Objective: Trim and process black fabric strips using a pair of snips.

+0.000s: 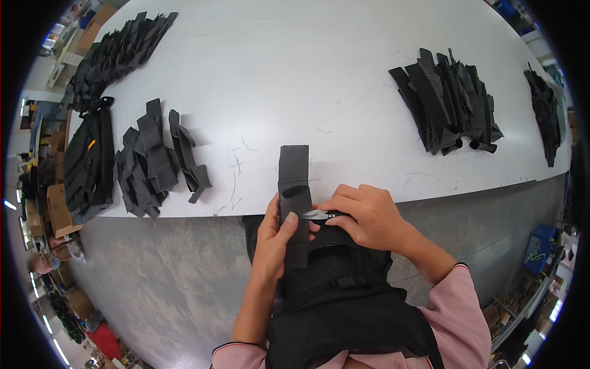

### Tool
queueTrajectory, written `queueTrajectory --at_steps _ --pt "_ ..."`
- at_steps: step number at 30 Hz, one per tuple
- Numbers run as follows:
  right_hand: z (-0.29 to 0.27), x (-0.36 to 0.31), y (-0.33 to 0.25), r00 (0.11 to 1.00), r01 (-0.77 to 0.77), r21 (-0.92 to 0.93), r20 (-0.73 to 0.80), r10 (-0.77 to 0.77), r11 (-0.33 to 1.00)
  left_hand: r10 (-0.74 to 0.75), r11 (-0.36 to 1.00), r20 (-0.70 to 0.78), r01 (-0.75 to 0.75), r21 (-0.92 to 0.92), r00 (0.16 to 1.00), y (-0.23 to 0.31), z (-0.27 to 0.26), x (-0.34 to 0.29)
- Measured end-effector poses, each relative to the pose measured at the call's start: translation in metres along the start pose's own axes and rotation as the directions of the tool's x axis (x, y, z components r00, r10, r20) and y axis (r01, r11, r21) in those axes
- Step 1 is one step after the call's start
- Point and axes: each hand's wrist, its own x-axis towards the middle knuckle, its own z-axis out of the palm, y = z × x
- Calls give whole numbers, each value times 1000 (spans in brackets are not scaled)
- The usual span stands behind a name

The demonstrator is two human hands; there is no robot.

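At the near edge of the table (276, 92), in the head view, a dark strip (294, 166) stands lengthwise before the person, its upper end over the tabletop and its lower end over the black apron (344, 307). The left hand (271, 240) pinches it, thumb in front and fingers behind, probably to steady the edge facing the blades. The right hand's fingers close round small snips (318, 214), tips pointing left at that edge; whether they touch it, I cannot tell. The grip near the blades likely gives fine control. The right pile (452, 104) and left pile (147, 154) lie well apart, perhaps to leave the middle free for handling. Loose threads (237, 165) lie left of the strip.
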Motion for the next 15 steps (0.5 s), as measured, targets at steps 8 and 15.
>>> queueTrajectory --at_steps 8,15 --pt "10 -3 3 996 -67 127 -42 73 990 -8 1000 2 8 -7 1000 1 0 0" --pt "11 -6 2 989 -86 68 -118 94 994 -68 997 22 69 -29 997 -2 -6 1"
